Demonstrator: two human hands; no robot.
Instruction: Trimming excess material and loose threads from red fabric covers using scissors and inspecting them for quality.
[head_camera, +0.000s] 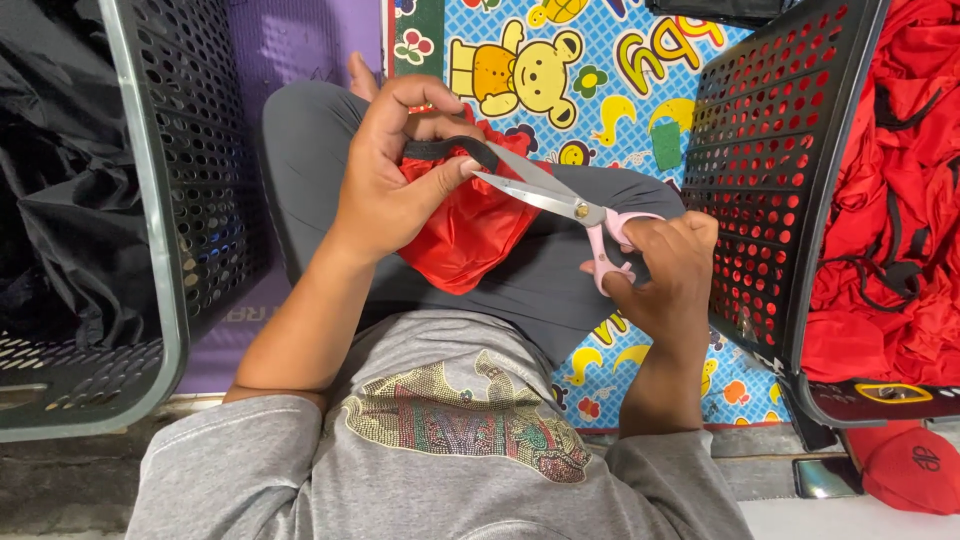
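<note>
Soft, light red fabric pouch, likely limp; best pinched near the black strap. Left hand fingers closed on pouch and strap; right hand fingers through pink-handled scissors, blades open at strap.

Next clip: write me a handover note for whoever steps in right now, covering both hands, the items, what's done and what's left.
Left hand: grip on the black strap of a red fabric bag, holding it taut over the lap.
Right hand: in the pink-handled scissors, blades open at the strap.
Done: strap positioned between the blades.
Left: strap not yet cut.
Black mesh baskets sit on both sides; the right basket holds red fabric.
</note>
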